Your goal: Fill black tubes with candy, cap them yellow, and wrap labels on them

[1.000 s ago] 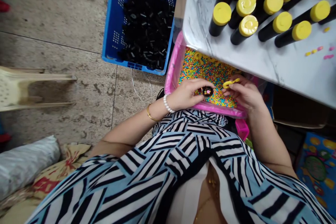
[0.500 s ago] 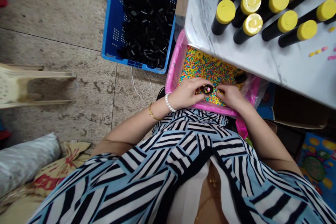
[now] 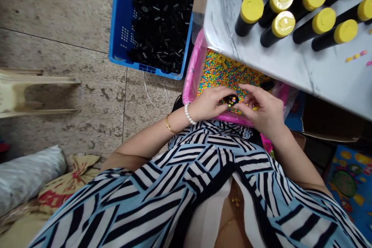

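Observation:
My left hand [image 3: 209, 102] is closed around a small black tube [image 3: 231, 100], its round mouth turned up with a few coloured candy balls showing inside. Beside the tube's mouth, my right hand [image 3: 263, 108] has thumb and forefinger apart; its other fingers curl, and a bit of yellow shows beneath them. Both hands are over a pink tub [image 3: 190, 73] lined with clear plastic. Loose multicoloured candy balls [image 3: 217, 75] fill the tub, with some yellow plastic pieces [image 3: 222, 60] and a dark tube [image 3: 266, 84] lying on top at the far side.
A blue crate [image 3: 116, 42] of black tubes stands on the floor at the far left. On the marble-patterned table [image 3: 223, 19], several black tubes with yellow caps [image 3: 252, 8] stand at the right. A cream stool [image 3: 37, 93] lies left; sacks [image 3: 31, 178] are at lower left.
My right hand has risen out of the candy balls and turned toward the tube's mouth, its thumb and forefinger spreading. My left hand keeps its hold on the tube.

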Tool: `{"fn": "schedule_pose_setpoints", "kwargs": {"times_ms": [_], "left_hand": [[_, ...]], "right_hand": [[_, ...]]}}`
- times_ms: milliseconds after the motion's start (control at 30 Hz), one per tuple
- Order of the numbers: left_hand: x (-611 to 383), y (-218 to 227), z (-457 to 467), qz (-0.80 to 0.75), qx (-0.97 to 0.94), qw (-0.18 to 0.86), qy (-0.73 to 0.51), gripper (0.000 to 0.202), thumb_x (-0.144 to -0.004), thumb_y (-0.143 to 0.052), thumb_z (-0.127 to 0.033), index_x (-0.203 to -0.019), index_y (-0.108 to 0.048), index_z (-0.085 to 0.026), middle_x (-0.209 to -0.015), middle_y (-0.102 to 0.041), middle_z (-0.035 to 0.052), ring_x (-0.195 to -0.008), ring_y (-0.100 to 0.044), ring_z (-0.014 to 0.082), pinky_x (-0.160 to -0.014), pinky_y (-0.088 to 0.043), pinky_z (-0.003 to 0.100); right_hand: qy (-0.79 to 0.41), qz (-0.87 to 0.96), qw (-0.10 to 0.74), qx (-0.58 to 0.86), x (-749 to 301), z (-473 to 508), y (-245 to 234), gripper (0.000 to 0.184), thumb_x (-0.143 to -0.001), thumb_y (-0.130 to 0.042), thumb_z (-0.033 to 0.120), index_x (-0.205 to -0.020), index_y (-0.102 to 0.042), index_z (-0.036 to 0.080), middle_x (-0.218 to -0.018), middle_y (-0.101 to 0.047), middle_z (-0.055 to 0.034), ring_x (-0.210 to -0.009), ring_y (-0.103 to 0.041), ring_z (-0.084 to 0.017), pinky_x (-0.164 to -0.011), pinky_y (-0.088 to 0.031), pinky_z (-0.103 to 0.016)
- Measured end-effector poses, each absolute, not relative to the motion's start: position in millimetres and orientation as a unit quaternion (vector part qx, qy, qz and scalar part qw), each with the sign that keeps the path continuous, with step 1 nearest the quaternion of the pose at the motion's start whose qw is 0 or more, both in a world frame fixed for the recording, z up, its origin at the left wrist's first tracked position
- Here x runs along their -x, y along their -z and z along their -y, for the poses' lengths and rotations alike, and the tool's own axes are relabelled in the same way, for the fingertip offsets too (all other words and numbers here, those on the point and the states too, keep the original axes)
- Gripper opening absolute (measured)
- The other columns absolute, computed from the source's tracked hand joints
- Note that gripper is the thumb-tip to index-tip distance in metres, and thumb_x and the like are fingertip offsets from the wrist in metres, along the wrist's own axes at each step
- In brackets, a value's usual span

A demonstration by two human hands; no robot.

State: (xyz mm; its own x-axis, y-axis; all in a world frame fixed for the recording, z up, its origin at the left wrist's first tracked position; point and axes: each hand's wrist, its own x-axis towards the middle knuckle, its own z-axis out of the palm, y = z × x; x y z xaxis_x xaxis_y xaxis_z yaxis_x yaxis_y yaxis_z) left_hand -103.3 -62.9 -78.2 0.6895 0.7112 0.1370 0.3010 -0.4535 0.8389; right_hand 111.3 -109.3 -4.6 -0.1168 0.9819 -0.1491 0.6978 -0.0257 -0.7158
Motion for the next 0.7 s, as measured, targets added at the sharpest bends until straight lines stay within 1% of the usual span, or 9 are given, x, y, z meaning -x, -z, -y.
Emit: {"fn": "schedule_pose_setpoints", "kwargs": {"times_ms": [133, 200, 267, 333, 400, 467, 533, 600, 700], "left_hand": [[106, 75, 64, -0.327, -0.795, 0.444, -0.252, 0.035, -0.091, -0.062, -0.022, -0.126, -0.069, -0.017, -0.109, -0.077, 0.0078, -0.094, -0.073, 0.0187, -0.089, -0.057, 0.032], [107, 76, 63, -0.354, -0.781, 0.447, -0.254, 0.036, -0.090, -0.066, -0.026, -0.125, -0.069, -0.017, -0.107, -0.078, 0.0072, -0.088, -0.072, 0.0179, -0.086, -0.057, 0.031], [107, 78, 63, -0.372, -0.776, 0.442, -0.252, 0.037, -0.089, -0.068, -0.026, -0.125, -0.069, -0.015, -0.109, -0.078, 0.0086, -0.090, -0.072, 0.0188, -0.087, -0.056, 0.032], [107, 79, 62, -0.369, -0.778, 0.448, -0.240, 0.038, -0.089, -0.067, -0.024, -0.126, -0.069, -0.014, -0.112, -0.078, 0.0094, -0.092, -0.072, 0.0192, -0.088, -0.055, 0.032], [107, 77, 61, -0.357, -0.771, 0.479, -0.219, 0.039, -0.089, -0.065, -0.023, -0.128, -0.068, -0.015, -0.105, -0.078, 0.0064, -0.084, -0.071, 0.0175, -0.082, -0.055, 0.030], [107, 74, 61, -0.340, -0.759, 0.519, -0.199, 0.041, -0.089, -0.066, -0.024, -0.129, -0.068, -0.017, -0.096, -0.078, 0.0028, -0.075, -0.069, 0.0154, -0.075, -0.054, 0.027], [106, 71, 62, -0.329, -0.757, 0.529, -0.198, 0.040, -0.088, -0.066, -0.021, -0.128, -0.069, -0.018, -0.096, -0.078, 0.0025, -0.077, -0.070, 0.0153, -0.076, -0.054, 0.026], [105, 70, 62, -0.321, -0.767, 0.514, -0.209, 0.042, -0.085, -0.062, -0.014, -0.126, -0.070, -0.019, -0.103, -0.079, 0.0037, -0.086, -0.072, 0.0161, -0.084, -0.055, 0.027], [103, 71, 64, -0.319, -0.780, 0.489, -0.228, 0.046, -0.083, -0.058, -0.007, -0.126, -0.070, -0.020, -0.110, -0.079, 0.0043, -0.098, -0.074, 0.0174, -0.094, -0.055, 0.030]], "right_hand": [[-0.357, 0.605, 0.220, 0.677, -136, 115, 29, 0.036, -0.094, -0.068, 0.049, -0.122, -0.074, 0.028, -0.093, -0.075, -0.0042, -0.075, -0.068, -0.021, -0.077, -0.059, -0.038], [-0.348, 0.612, 0.184, 0.686, -148, 121, 46, 0.031, -0.096, -0.063, 0.047, -0.113, -0.077, 0.025, -0.097, -0.077, -0.0067, -0.085, -0.071, -0.024, -0.086, -0.058, -0.042], [-0.365, 0.644, 0.125, 0.661, -157, 130, 60, 0.029, -0.098, -0.058, 0.040, -0.111, -0.079, 0.023, -0.105, -0.078, -0.0092, -0.099, -0.072, -0.027, -0.097, -0.056, -0.046], [-0.407, 0.666, 0.077, 0.621, -163, 139, 68, 0.032, -0.099, -0.053, 0.033, -0.119, -0.077, 0.024, -0.113, -0.077, -0.0100, -0.109, -0.071, -0.028, -0.102, -0.054, -0.047], [-0.430, 0.666, 0.057, 0.607, -169, 145, 69, 0.038, -0.098, -0.053, 0.027, -0.130, -0.073, 0.025, -0.118, -0.076, -0.0096, -0.110, -0.071, -0.027, -0.102, -0.055, -0.045], [-0.428, 0.666, 0.045, 0.609, -175, 145, 65, 0.046, -0.095, -0.056, 0.025, -0.139, -0.068, 0.024, -0.122, -0.075, -0.0098, -0.112, -0.071, -0.027, -0.103, -0.054, -0.045], [-0.434, 0.682, 0.017, 0.589, -179, 140, 61, 0.048, -0.094, -0.057, 0.024, -0.142, -0.067, 0.024, -0.125, -0.075, -0.0098, -0.113, -0.070, -0.027, -0.103, -0.054, -0.043], [-0.448, 0.702, -0.015, 0.553, -180, 132, 56, 0.040, -0.094, -0.056, 0.022, -0.129, -0.074, 0.024, -0.121, -0.077, -0.0085, -0.110, -0.071, -0.026, -0.100, -0.054, -0.042], [-0.426, 0.711, -0.019, 0.560, -180, 118, 47, 0.021, -0.091, -0.058, 0.021, -0.096, -0.079, 0.022, -0.098, -0.078, -0.0066, -0.092, -0.071, -0.024, -0.090, -0.054, -0.039]]}}
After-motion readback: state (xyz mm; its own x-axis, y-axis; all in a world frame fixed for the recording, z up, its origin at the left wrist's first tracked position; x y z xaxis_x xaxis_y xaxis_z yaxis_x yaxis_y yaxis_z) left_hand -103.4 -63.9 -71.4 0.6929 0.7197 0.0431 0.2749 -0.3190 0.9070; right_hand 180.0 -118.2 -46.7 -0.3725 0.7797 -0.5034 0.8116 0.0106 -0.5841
